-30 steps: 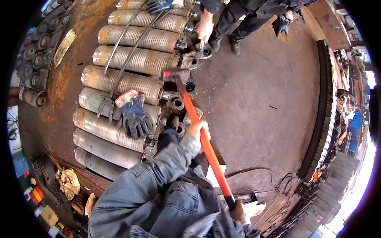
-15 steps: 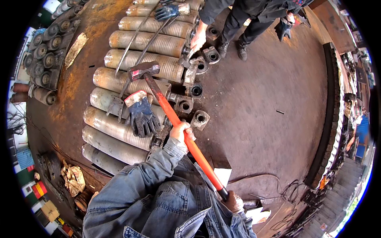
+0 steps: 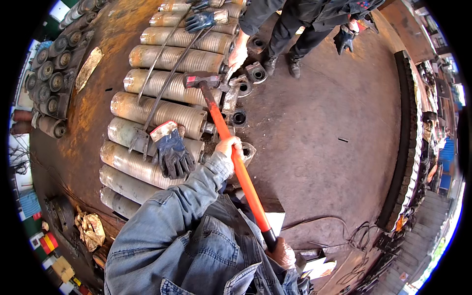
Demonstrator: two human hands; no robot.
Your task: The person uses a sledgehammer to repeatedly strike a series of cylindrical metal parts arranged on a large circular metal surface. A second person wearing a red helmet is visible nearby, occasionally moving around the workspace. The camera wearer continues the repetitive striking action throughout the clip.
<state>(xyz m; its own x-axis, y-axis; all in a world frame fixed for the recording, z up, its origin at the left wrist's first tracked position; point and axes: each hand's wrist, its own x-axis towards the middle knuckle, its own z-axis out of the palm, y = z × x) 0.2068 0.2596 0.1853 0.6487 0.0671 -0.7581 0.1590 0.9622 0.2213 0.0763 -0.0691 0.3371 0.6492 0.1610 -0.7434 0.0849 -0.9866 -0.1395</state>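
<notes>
Both my hands are closed around a sledgehammer with an orange-red handle and a black butt end. My left hand grips it about midway up. My right hand wraps the black end, close to my body. The dark steel hammer head appears over the ridged metal cylinders, beside a small metal tool under a co-worker's bare hand. The tool's exact kind is unclear. Whether the head touches it, I cannot tell. Metal end blocks with round holes lie along the cylinders' right ends.
Blue-black work gloves and two long metal bars rest across the cylinders. The co-worker's dark boots stand at the far side. A coiled cable lies at the lower right, and a long toothed dark piece along the right.
The hammer head has swung right, toward the co-worker's hand and the small tool. My left hand has risen slightly, and the right has shifted a little left. Both keep their hold.
</notes>
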